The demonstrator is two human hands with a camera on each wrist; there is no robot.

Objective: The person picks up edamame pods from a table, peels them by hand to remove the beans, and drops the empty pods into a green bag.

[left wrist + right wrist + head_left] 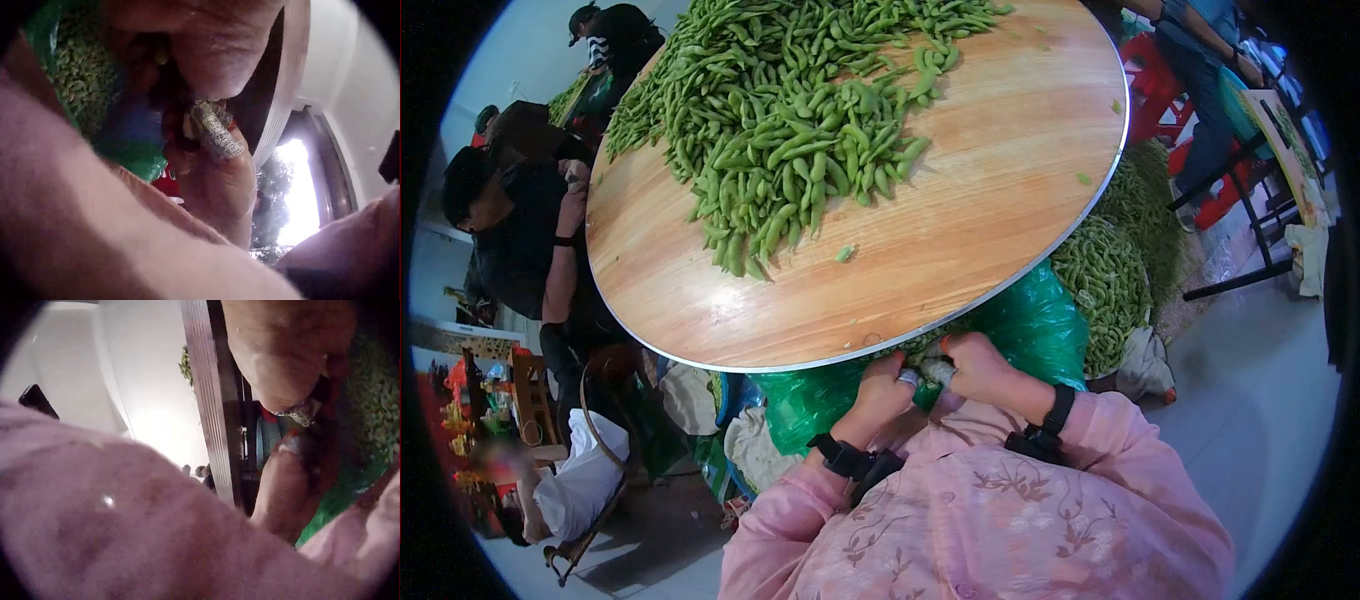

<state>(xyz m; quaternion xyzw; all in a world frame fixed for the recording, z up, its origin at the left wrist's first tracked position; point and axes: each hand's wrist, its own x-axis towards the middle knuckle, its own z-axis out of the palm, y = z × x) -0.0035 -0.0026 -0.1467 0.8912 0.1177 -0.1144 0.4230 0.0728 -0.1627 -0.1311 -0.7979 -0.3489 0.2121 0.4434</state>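
Observation:
Both hands are close together below the near edge of the round wooden table (1020, 200), over a green plastic bag (1030, 320). The left hand (882, 392), thumb wrapped in tape, curls its fingers; in the left wrist view a small green pod (162, 57) shows dimly under that hand (219, 44). The right hand (985, 375) has a wrapped thumb too and pinches at the same spot, its tip near the left thumb. In the right wrist view the right hand (287, 356) hides most of what lies between the fingers. Small green pieces (84, 78) fill the bag.
A large heap of green pods (800, 130) covers the table's far left. More pods (1100, 280) lie heaped at the right beside a pale cloth (1145, 365). People sit at the left; a black-legged table (1290, 160) stands at the right.

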